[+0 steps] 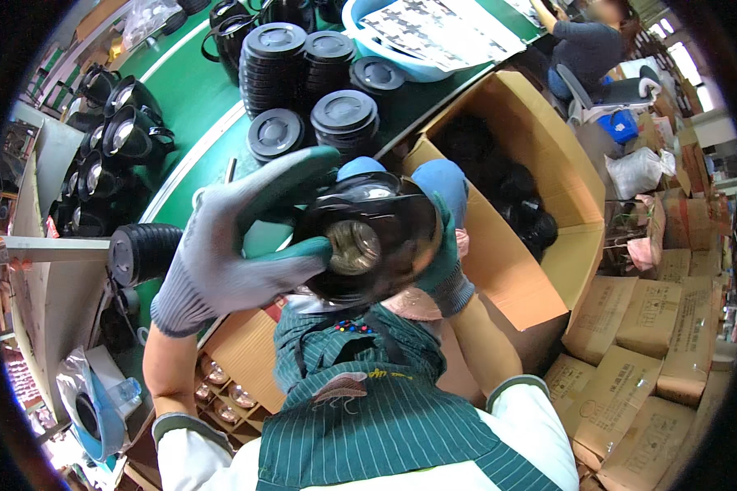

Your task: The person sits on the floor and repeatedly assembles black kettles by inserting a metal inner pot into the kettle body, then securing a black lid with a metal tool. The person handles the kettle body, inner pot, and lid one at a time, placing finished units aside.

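Note:
A glossy black vacuum jug (397,274) with a round, silvery opening is held up in front of my chest, between both gloved hands. My left hand (221,245), in a grey and green glove, grips it from the left, its thumb across the face near the opening. On the other side my right hand (446,258) is wrapped around the edge, partly hidden behind the jug. Just beyond, on the green table (190,102), stand stacks of black lids (274,69). Another stack of black lids (143,254) lies on its side by my left wrist.
Several black jugs (131,131) crowd the left. A blue basin (352,16) sits at the far edge. To the right is an open carton (577,176) of black parts, with closed cartons (622,393) below. A divided box (241,417) holds silvery pieces. A person (585,49) works far right.

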Demonstrator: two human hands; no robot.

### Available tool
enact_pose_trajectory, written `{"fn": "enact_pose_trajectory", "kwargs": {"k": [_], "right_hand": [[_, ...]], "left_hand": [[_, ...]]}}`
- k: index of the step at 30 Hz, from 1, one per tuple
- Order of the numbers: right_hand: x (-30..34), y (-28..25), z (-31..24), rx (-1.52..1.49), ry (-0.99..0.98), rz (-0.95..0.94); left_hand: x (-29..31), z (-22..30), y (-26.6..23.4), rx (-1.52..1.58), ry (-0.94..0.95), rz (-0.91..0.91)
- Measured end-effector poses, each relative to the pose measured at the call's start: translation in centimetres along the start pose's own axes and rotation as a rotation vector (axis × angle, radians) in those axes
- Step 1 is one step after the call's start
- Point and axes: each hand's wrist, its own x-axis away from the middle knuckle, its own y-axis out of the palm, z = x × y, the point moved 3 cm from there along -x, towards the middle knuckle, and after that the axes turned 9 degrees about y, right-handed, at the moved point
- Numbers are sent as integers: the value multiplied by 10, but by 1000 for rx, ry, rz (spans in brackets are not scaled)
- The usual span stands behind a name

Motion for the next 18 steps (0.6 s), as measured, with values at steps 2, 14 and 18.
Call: {"fn": "enact_pose_trajectory", "kwargs": {"k": [2, 14, 18], "right_hand": [[10, -6, -6, 14, 45, 60], [14, -10, -116, 591, 133, 110], [18, 58, -158, 702, -51, -218]], "left_hand": [[8, 2, 14, 226, 72, 35], [39, -54, 23, 219, -125, -48], [77, -179, -13, -682, -360, 342]]}}
